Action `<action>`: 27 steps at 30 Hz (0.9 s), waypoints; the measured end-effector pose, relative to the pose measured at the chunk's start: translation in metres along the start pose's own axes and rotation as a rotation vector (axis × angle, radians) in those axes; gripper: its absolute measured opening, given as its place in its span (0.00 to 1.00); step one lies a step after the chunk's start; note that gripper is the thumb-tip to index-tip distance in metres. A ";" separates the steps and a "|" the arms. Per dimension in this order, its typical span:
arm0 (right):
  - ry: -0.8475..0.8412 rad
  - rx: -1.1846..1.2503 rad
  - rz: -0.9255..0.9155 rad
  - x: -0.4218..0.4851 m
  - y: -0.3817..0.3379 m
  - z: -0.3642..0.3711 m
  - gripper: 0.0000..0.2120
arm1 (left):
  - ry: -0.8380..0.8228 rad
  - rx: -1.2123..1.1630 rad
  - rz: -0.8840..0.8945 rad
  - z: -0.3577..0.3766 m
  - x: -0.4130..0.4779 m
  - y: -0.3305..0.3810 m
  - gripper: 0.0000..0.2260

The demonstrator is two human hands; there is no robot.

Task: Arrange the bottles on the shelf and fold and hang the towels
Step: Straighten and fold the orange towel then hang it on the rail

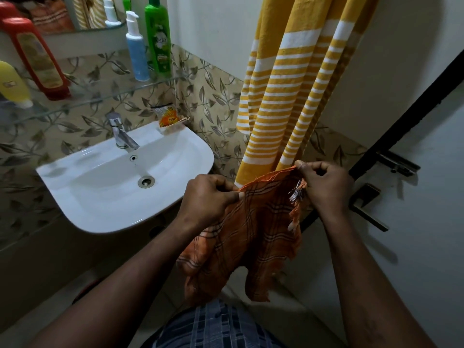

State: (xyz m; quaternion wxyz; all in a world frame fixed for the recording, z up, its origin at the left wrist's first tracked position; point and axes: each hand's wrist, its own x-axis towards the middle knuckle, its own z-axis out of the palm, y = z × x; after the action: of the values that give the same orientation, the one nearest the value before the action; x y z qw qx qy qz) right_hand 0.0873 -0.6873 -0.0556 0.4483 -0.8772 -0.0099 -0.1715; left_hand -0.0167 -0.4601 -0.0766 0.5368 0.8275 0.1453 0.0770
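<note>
Orange checked cloth towel (pixel 253 237) with dark plaid lines and a frayed fringe hangs between both hands in front of the person's body, its lower edge drooping toward blue checked trousers (pixel 213 327). The left hand (pixel 208 197) pinches the top edge at one corner, the right hand (pixel 324 187) pinches the other corner slightly higher, so the hands are apart with the top edge stretched between them. Behind the right hand a yellow and white striped towel (pixel 293 84) hangs down the wall. On the glass shelf (pixel 105 96) above the white ceramic sink (pixel 108 187), a green bottle (pixel 158 36) and a blue pump bottle (pixel 136 49) stand upright at the right end, while a red bottle (pixel 40 59) and a yellow bottle (pixel 13 86) stand cap-down toward the left end.
</note>
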 end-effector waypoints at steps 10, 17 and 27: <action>-0.408 -0.037 -0.596 -0.036 -0.015 0.013 0.09 | -0.128 0.154 0.113 -0.001 0.007 0.004 0.02; -0.593 -0.104 -0.612 -0.039 -0.018 0.027 0.15 | -0.172 0.214 0.253 -0.004 0.007 0.009 0.03; -0.477 0.017 -0.458 -0.039 -0.026 0.019 0.04 | -0.221 -0.110 0.216 -0.001 -0.008 -0.022 0.07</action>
State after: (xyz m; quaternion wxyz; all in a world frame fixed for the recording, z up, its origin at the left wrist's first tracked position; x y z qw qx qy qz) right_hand 0.0523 -0.6515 -0.0578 0.3907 -0.8637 -0.3131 -0.0574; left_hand -0.0284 -0.4536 -0.0962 0.5825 0.8112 -0.0090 0.0506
